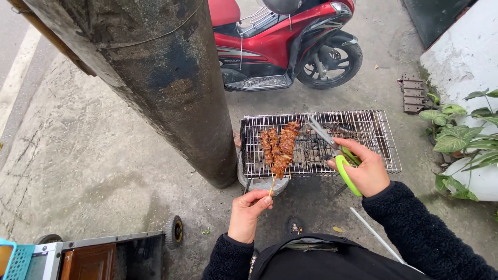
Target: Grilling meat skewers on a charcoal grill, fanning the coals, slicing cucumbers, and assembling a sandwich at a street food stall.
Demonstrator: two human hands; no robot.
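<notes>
skewers x3 [279,147] | scissors x1 [337,153] | grill x1 [384,150] | scooter x1 [280,36]

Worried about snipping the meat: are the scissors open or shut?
Shut, it seems: the scissors in the right hand show one narrow blade line over the grill, beside the skewers.

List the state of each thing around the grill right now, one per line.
meat skewers: browned, lying on the grate
wire grate: flat over charcoal
scissors: blades together, pointing over the grate
left hand: pinching a skewer stick
right hand: gripping scissors
red scooter: parked
</notes>
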